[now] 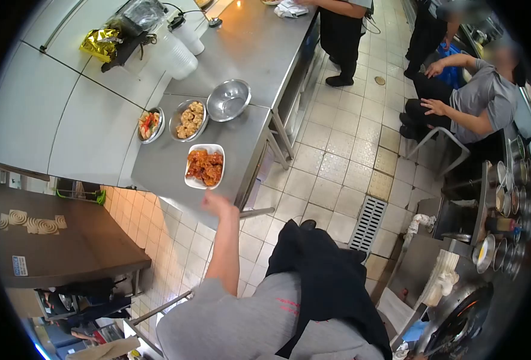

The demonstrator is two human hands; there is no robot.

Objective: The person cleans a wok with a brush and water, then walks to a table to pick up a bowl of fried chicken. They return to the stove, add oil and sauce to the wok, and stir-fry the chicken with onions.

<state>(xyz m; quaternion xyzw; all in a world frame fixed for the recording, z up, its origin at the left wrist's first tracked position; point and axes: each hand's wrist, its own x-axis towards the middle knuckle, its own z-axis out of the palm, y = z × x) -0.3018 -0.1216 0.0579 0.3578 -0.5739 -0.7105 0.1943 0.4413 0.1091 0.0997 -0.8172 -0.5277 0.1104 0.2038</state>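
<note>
My left hand (219, 206) is at the near end of the steel table, just below a white square dish (188, 179). Its fingers look curled together; whether anything is in them, or whether they touch the dish, I cannot make out. Red-glazed fried pieces (205, 166) fill the dish. Behind it stand a metal bowl of golden fried pieces (190, 121) and an empty metal bowl (229, 100). A smaller bowl (150, 125), holding pale food with red strips, sits near the wall. My right hand is out of view.
The steel worktable (241, 141) runs away from me, with stacked plastic containers (178, 57) by the wall. A seated person (481, 99) and others standing are ahead. A floor drain (368, 225) lies right, near a wok (460, 321) and shelved bowls (486, 252).
</note>
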